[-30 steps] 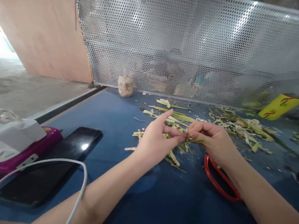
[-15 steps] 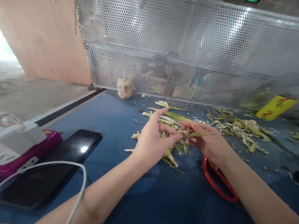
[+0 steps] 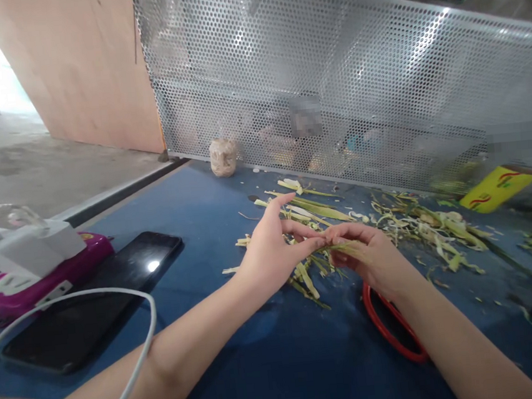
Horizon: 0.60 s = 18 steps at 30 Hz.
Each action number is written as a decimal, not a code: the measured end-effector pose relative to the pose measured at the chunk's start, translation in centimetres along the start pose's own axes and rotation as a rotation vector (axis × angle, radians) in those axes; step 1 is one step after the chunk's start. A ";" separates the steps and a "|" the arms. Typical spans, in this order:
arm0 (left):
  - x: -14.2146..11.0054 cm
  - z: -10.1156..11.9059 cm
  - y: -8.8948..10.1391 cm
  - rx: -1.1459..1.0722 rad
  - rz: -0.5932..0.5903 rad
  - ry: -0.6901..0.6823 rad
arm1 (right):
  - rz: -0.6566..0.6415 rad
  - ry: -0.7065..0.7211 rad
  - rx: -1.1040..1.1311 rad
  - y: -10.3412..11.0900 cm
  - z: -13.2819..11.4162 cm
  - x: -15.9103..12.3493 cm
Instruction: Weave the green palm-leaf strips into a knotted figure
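My left hand (image 3: pixel 274 242) pinches one end of a thin yellow-green plant strip (image 3: pixel 351 247) between thumb and fingertips. Fingers of my right hand (image 3: pixel 370 255) close on the same strip, and the two sets of fingertips almost meet. Below and behind both hands lies a loose heap of cut plant strips (image 3: pixel 306 280), pale green to yellow. Red-handled scissors (image 3: pixel 385 326) rest on the blue table under my right wrist; their blades are hidden.
A black phone (image 3: pixel 92 304), a magenta power strip (image 3: pixel 43 277) and a white cable (image 3: pixel 152 311) are on the left. A perforated metal screen (image 3: pixel 329 74) stands behind a wrapped lump (image 3: pixel 223 158). More shreds (image 3: pixel 438 233) and a yellow roll (image 3: pixel 498 188) lie right.
My right fingers have shifted slightly on the strip, closer to my left fingertips. The whole view has moved a little; other things stay in place.
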<state>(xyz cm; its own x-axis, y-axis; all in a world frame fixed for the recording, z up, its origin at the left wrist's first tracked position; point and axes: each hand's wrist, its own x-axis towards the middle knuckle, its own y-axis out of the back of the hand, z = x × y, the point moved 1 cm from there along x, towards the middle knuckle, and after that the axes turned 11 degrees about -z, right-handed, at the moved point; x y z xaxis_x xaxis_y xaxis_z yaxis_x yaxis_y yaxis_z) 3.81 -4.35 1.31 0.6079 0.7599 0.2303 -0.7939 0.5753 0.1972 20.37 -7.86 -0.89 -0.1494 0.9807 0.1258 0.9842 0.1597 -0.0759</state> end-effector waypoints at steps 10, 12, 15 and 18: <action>-0.6 1.6 0.5 0.410 -0.152 -0.326 | -0.100 -0.191 0.117 -0.5 -1.0 -0.3; -0.8 1.8 0.5 0.459 -0.255 -0.390 | -0.161 -0.213 0.120 -0.3 -1.0 -0.5; -0.9 2.0 0.6 0.445 -0.340 -0.450 | -0.260 -0.235 0.087 0.1 -1.2 -0.8; -0.8 2.0 0.5 0.448 -0.386 -0.482 | -0.343 -0.257 0.024 0.5 -1.4 -1.0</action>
<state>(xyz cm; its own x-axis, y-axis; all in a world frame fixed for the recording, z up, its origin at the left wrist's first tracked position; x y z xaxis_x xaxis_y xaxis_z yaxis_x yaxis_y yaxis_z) 2.90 -5.29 3.13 0.8626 0.2547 0.4371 -0.5034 0.5172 0.6921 21.11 -8.94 0.33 -0.4890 0.8663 -0.1022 0.8716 0.4807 -0.0961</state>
